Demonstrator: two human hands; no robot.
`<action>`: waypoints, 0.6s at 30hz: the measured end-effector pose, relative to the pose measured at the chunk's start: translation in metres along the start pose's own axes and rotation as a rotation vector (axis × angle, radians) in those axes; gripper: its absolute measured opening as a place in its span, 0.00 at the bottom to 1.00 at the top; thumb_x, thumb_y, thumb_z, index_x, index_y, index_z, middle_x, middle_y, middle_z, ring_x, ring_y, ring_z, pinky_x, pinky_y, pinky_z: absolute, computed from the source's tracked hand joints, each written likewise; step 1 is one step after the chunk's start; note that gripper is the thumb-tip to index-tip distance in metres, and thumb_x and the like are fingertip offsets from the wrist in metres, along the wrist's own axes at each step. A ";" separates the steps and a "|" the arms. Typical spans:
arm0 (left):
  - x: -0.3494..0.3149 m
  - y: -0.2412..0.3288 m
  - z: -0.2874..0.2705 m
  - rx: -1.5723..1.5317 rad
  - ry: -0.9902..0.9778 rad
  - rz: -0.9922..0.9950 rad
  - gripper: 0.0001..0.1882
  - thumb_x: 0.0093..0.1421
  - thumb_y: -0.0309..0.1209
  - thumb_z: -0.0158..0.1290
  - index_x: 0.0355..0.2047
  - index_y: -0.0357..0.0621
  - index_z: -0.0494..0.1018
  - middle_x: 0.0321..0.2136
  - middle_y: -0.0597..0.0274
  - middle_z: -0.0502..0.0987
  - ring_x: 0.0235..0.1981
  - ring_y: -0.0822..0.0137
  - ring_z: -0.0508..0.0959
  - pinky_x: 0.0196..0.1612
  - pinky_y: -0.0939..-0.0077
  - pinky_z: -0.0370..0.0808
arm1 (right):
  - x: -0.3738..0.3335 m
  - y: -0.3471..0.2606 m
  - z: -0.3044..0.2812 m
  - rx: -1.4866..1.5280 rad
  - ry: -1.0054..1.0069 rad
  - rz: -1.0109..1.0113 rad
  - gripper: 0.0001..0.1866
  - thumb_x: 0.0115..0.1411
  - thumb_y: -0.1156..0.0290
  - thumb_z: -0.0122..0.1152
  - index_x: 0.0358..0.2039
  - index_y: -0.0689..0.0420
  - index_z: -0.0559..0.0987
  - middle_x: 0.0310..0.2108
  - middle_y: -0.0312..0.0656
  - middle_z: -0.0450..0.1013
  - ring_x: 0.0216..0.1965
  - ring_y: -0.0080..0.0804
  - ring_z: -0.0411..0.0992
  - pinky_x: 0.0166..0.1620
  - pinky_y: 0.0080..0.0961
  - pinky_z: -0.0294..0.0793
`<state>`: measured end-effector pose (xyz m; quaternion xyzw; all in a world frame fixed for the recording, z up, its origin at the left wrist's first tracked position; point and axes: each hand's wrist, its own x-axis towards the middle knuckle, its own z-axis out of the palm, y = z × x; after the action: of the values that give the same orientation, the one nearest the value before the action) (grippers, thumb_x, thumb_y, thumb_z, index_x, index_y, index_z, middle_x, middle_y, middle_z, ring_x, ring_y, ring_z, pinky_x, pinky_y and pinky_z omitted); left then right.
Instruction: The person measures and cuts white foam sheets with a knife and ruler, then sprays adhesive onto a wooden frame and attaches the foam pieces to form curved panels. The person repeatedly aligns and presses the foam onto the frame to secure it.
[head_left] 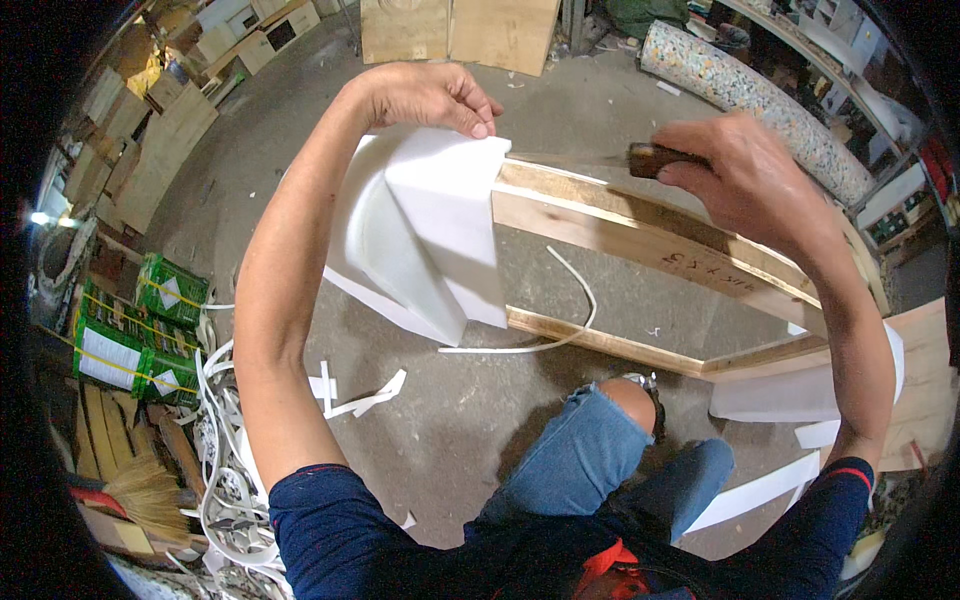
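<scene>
My left hand (430,97) pinches the upper edge of a folded white foam sheet (430,235) that drapes over the end of a wooden frame (640,240). My right hand (735,170) is closed around the dark wooden handle of a knife (655,158); its thin blade points left along the frame's top rail toward the foam. A long thin strip of white foam (570,310) curls down from the frame to the concrete floor. My knee in torn blue jeans (600,440) is below the frame.
White foam offcuts (365,398) litter the floor at left and right. Green crates (140,330) and a broom (150,495) sit at left. A speckled foam roll (760,100) lies at upper right, wooden panels (460,30) at the top.
</scene>
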<state>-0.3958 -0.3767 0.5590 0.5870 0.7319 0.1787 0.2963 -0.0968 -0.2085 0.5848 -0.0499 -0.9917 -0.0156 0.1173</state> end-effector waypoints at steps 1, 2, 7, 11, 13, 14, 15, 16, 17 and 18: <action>0.000 0.000 -0.001 -0.008 -0.015 0.001 0.11 0.57 0.33 0.62 0.37 0.41 0.83 0.56 0.39 0.74 0.67 0.54 0.65 0.64 0.60 0.64 | 0.004 -0.003 0.002 0.003 0.003 -0.009 0.10 0.57 0.66 0.63 0.36 0.58 0.80 0.29 0.55 0.76 0.35 0.57 0.76 0.37 0.48 0.74; 0.001 0.000 -0.001 -0.013 -0.024 0.001 0.11 0.57 0.33 0.62 0.37 0.40 0.83 0.57 0.39 0.74 0.67 0.54 0.65 0.64 0.60 0.64 | 0.006 -0.006 0.002 0.012 0.023 -0.030 0.10 0.57 0.66 0.63 0.36 0.57 0.80 0.29 0.55 0.76 0.35 0.57 0.75 0.38 0.48 0.74; 0.009 -0.003 -0.009 0.015 -0.059 0.040 0.09 0.59 0.33 0.62 0.33 0.39 0.81 0.57 0.41 0.74 0.67 0.55 0.65 0.65 0.60 0.64 | 0.004 -0.009 -0.012 0.062 0.013 -0.025 0.10 0.56 0.71 0.63 0.35 0.64 0.78 0.28 0.56 0.74 0.32 0.57 0.72 0.36 0.44 0.70; 0.013 -0.007 -0.011 0.037 -0.039 0.024 0.09 0.59 0.33 0.62 0.31 0.40 0.80 0.55 0.44 0.76 0.67 0.56 0.65 0.64 0.60 0.64 | 0.008 -0.006 -0.013 0.055 -0.030 0.021 0.10 0.57 0.67 0.63 0.37 0.57 0.81 0.29 0.55 0.76 0.34 0.57 0.75 0.37 0.48 0.73; 0.014 -0.007 -0.012 0.042 -0.034 0.019 0.08 0.59 0.33 0.61 0.30 0.40 0.79 0.54 0.45 0.77 0.67 0.57 0.65 0.64 0.60 0.64 | 0.016 -0.008 -0.006 0.033 -0.035 0.033 0.10 0.57 0.66 0.63 0.37 0.56 0.81 0.29 0.55 0.77 0.34 0.56 0.76 0.37 0.48 0.73; 0.014 -0.007 -0.012 0.039 -0.039 0.022 0.08 0.60 0.33 0.61 0.30 0.40 0.79 0.53 0.45 0.77 0.67 0.57 0.65 0.64 0.61 0.65 | 0.022 -0.011 -0.001 0.028 -0.028 0.035 0.10 0.57 0.65 0.63 0.37 0.56 0.82 0.30 0.54 0.77 0.34 0.56 0.76 0.37 0.48 0.74; 0.015 -0.007 -0.012 0.034 -0.042 0.023 0.09 0.60 0.33 0.61 0.30 0.40 0.79 0.53 0.46 0.78 0.67 0.57 0.66 0.63 0.61 0.65 | 0.029 -0.015 0.005 0.038 -0.007 0.011 0.11 0.57 0.65 0.63 0.37 0.56 0.82 0.30 0.54 0.77 0.35 0.55 0.77 0.38 0.48 0.75; 0.016 -0.006 -0.013 0.023 -0.054 -0.002 0.09 0.60 0.33 0.61 0.30 0.40 0.79 0.52 0.46 0.78 0.67 0.58 0.66 0.63 0.62 0.65 | 0.036 -0.018 0.009 0.024 -0.015 0.030 0.11 0.57 0.64 0.63 0.37 0.56 0.82 0.30 0.53 0.78 0.36 0.55 0.77 0.38 0.48 0.76; 0.017 -0.005 -0.013 0.012 -0.067 -0.027 0.09 0.60 0.33 0.61 0.29 0.40 0.79 0.52 0.47 0.78 0.66 0.58 0.66 0.63 0.62 0.66 | 0.042 -0.022 0.013 0.024 -0.010 0.025 0.11 0.57 0.64 0.63 0.37 0.55 0.82 0.31 0.53 0.78 0.36 0.55 0.77 0.39 0.48 0.76; 0.019 -0.005 -0.014 -0.008 -0.084 -0.044 0.09 0.60 0.33 0.61 0.29 0.40 0.79 0.51 0.47 0.78 0.66 0.59 0.66 0.62 0.63 0.66 | 0.048 -0.026 0.016 0.033 0.016 -0.009 0.11 0.57 0.63 0.64 0.37 0.55 0.82 0.31 0.52 0.79 0.37 0.54 0.78 0.40 0.48 0.77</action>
<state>-0.4110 -0.3589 0.5624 0.5766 0.7307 0.1506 0.3329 -0.1495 -0.2287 0.5794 -0.0436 -0.9910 0.0000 0.1262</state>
